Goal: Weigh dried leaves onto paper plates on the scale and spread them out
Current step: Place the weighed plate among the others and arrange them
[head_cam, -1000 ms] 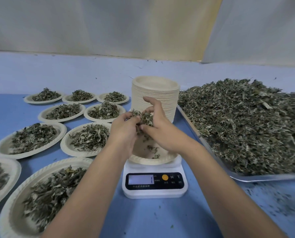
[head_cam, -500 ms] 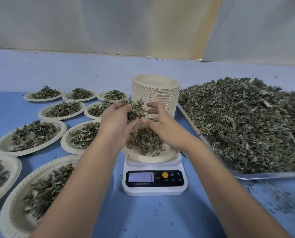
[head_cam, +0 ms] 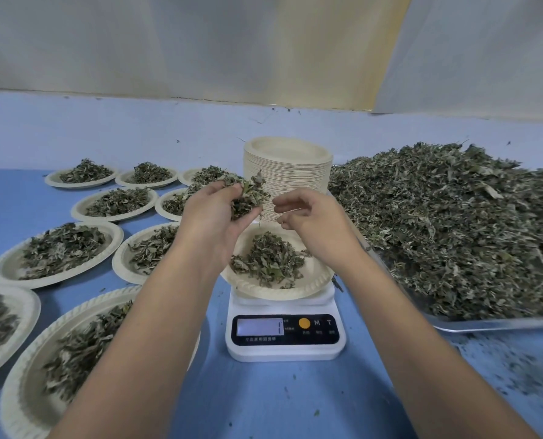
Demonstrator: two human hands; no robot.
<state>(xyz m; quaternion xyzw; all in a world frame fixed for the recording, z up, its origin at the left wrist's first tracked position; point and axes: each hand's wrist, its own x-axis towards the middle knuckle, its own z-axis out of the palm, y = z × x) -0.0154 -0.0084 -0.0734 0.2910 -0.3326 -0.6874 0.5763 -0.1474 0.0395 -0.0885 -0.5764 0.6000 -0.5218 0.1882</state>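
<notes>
Table: blue top. A bare strip lies in front of the scale between the two forearms, and loose crumbs speckle the near right corner.
Nearest filled plate: near left, partly under the left forearm, and cut off by the picture's edge.
Scale: white, centre. Its display is lit, but the digits are too blurred to read.
Plate on the scale: pale with a fluted rim that overhangs the platform on both sides. Its right edge is just beside the tray.
Weighed leaves: a loose mound of dull green, curled and crumpled leaves in the middle of that plate, with bare paper around it.
Left hand: raised over the plate's far left rim, palm up, with the fingers curled round a clump of leaves.
Right hand: over the plate's far right rim and apart from the clump. The fingers are loosely bent and the thumb is parted from them, and nothing can be seen in its grasp.
Tray: shiny rim, right side, with a narrow gap to the scale.
Heap of leaves: fills the tray from near to far.
Filled plates: rows on the left, set close together and reaching right up to the scale.
Stack of plates: tall and empty, just behind the scale.
Wall: pale blue, at the far edge of the table.
</notes>
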